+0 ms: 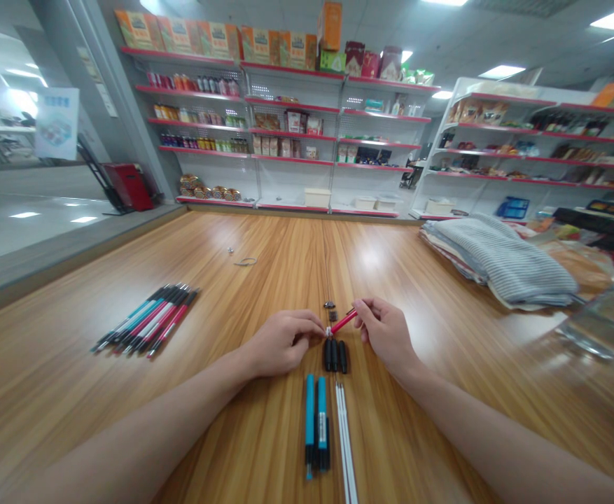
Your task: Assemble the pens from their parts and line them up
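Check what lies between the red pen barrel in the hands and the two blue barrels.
Head view: three short black pen pieces lie side by side on the wood, between the red pen barrel and the blue barrels.

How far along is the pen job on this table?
Looks done: a row of whole pens lies off to the left. In hand: the right hand holds a red pen barrel while the left hand pinches its white end. Apparently left: loose black sleeves, two blue barrels and thin white refills lie just below the hands.
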`<state>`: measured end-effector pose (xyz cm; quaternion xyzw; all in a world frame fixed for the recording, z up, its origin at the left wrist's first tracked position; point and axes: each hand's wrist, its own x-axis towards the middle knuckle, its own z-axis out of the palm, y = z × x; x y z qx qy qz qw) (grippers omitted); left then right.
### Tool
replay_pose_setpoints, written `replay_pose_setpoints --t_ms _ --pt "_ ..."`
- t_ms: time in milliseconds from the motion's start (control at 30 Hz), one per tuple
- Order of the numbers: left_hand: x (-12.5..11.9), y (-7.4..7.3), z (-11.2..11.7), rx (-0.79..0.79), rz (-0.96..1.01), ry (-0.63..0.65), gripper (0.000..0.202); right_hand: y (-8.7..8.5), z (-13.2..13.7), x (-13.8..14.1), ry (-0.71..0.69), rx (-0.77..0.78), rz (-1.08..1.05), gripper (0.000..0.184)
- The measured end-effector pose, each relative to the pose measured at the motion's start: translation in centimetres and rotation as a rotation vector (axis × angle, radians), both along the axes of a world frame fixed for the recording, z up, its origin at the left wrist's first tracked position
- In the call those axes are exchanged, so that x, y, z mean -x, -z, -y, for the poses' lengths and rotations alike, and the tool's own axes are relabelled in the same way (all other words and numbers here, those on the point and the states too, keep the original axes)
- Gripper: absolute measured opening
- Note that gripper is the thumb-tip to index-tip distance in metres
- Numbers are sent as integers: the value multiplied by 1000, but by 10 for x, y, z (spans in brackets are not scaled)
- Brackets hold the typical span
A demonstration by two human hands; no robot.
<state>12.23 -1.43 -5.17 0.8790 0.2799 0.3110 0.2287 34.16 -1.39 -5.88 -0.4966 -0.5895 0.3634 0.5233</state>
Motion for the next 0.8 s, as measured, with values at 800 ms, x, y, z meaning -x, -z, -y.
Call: replay_pose_setpoints --t_ms 800 --pt "1 4 -3 0 -7 -1 41 0 0 0 7 9 -9 39"
